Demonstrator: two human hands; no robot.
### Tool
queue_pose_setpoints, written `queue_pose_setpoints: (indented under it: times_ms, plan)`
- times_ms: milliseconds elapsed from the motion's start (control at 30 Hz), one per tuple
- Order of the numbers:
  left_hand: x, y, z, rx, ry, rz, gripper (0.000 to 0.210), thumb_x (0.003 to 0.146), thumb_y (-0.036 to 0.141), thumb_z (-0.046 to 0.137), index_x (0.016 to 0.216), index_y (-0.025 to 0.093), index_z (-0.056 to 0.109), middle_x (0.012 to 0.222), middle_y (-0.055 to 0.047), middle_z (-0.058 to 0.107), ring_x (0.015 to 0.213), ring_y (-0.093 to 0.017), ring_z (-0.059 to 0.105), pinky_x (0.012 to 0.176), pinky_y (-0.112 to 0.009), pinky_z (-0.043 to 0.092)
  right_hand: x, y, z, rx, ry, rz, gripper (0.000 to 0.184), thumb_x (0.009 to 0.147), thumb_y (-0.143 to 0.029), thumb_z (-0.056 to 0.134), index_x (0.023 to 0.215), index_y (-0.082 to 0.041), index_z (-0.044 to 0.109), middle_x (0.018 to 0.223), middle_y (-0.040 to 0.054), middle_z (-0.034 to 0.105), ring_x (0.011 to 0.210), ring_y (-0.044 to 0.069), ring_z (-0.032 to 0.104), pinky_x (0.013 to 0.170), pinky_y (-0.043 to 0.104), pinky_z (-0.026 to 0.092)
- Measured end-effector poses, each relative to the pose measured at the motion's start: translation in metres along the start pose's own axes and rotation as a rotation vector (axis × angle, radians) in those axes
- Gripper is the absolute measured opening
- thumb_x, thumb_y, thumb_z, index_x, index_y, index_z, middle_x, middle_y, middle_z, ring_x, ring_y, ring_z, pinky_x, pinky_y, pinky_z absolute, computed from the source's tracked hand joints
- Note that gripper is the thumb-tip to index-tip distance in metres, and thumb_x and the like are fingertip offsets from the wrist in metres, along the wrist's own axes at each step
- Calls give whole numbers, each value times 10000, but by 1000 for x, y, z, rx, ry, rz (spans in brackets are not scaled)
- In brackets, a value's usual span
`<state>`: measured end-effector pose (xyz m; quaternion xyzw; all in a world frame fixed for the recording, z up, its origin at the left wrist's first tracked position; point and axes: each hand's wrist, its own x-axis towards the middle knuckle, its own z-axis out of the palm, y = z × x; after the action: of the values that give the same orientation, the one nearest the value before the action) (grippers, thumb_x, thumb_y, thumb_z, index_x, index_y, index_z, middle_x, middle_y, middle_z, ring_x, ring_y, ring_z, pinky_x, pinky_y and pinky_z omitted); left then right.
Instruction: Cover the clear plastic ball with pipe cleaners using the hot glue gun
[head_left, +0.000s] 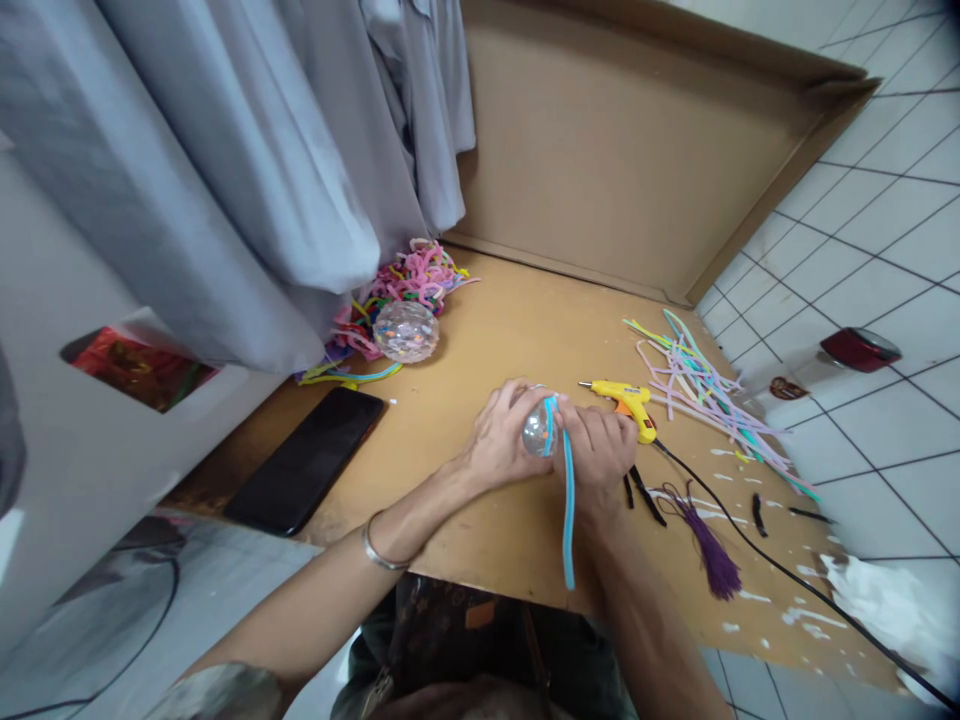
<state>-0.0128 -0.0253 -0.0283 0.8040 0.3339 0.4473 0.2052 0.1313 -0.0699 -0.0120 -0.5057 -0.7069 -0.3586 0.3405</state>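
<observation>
Between my two hands, above the wooden table [457,540], is a clear round ball [536,432]. My left hand [499,430] is wrapped around its left side. A light blue pipe cleaner [568,510] lies across the ball, and its loose end hangs down toward the table's front edge. My right hand [600,440] is closed at the ball's right side, with thumb and fingers pinching the pipe cleaner against it. Just beyond the right hand lies a yellow hot glue gun [626,400], its nozzle pointing left.
Behind stand a clear faceted ball [406,332] and a heap of colourful pipe cleaners [420,275]. A black phone [307,460] lies left. On the right are pastel pipe cleaners [697,385], a purple tassel [709,550] and the glue gun's black cord [780,570]. Grey curtains [300,150] hang left.
</observation>
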Motion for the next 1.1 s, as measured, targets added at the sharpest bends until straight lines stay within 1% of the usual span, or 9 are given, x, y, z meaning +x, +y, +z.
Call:
queue_pose_setpoints:
  times_ms: [133, 300, 400, 533, 667, 767, 867, 967, 1100]
  plan:
    - [1, 1, -1, -21, 4, -40, 684, 611, 272, 790, 1251, 237, 549, 1234, -108, 553, 1176, -289, 595, 1026, -447, 533, -1, 0, -3, 58, 35, 10, 336, 992, -199, 497, 1315, -224, 586, 785, 41, 718, 779, 193, 648, 815, 363, 375]
    - [2, 2, -2, -59, 6, -74, 662, 618, 304, 792, 1231, 219, 558, 1223, -112, 547, 1159, -287, 598, 1032, -461, 530, 0, 1, -9, 162, 115, -3, 354, 979, -163, 508, 1317, -234, 581, 818, 36, 720, 786, 182, 654, 808, 356, 393]
    - [1, -1, -2, -85, 9, -60, 652, 628, 280, 771, 1239, 223, 547, 1226, -107, 538, 1175, -284, 587, 1041, -467, 524, 1, 1, -8, 218, 67, -26, 351, 967, -173, 528, 1311, -220, 575, 860, 49, 719, 844, 194, 649, 836, 368, 403]
    - [0, -9, -2, -147, -5, -42, 695, 622, 256, 774, 1270, 220, 523, 1244, -108, 521, 1201, -286, 569, 1055, -476, 514, 2, 4, -4, 314, -74, 55, 460, 940, -202, 504, 1399, -217, 494, 1070, 97, 703, 1028, 244, 627, 951, 430, 405]
    - [0, -14, -3, -194, -18, 29, 783, 609, 284, 836, 1313, 240, 494, 1280, -107, 503, 1226, -294, 550, 1070, -489, 502, 1, 12, -2, 602, -111, 286, 468, 895, -222, 457, 1351, -270, 548, 1242, 81, 646, 1181, 254, 577, 1028, 465, 419]
    - [-1, -15, -3, -199, -11, 163, 795, 636, 309, 854, 1335, 254, 479, 1309, -121, 480, 1248, -309, 535, 1061, -503, 507, 1, 20, 2, 801, -26, 717, 376, 844, -242, 525, 1202, -232, 641, 1203, 87, 667, 1147, 253, 604, 997, 451, 459]
    - [-4, -16, -2, -147, 18, 340, 781, 694, 337, 845, 1367, 294, 450, 1392, -133, 397, 1305, -334, 496, 1058, -532, 506, 2, 27, 10, 965, 6, 1073, 317, 843, -390, 575, 1066, -194, 686, 1127, 100, 707, 1074, 259, 641, 954, 441, 488]
    - [-8, -19, 0, -70, 33, 469, 736, 750, 318, 821, 1379, 332, 439, 1459, -120, 327, 1365, -346, 441, 1078, -554, 490, 1, 29, 13, 1079, -90, 1124, 389, 869, -538, 546, 973, -205, 720, 1058, 86, 740, 1001, 250, 665, 885, 412, 523]
    - [-13, -24, -2, 5, 44, 576, 684, 750, 315, 828, 1329, 392, 471, 1454, -72, 329, 1394, -345, 401, 1126, -612, 430, 1, 23, 8, 1197, -204, 955, 412, 956, -538, 461, 956, -227, 732, 943, 61, 758, 872, 216, 692, 745, 348, 555]
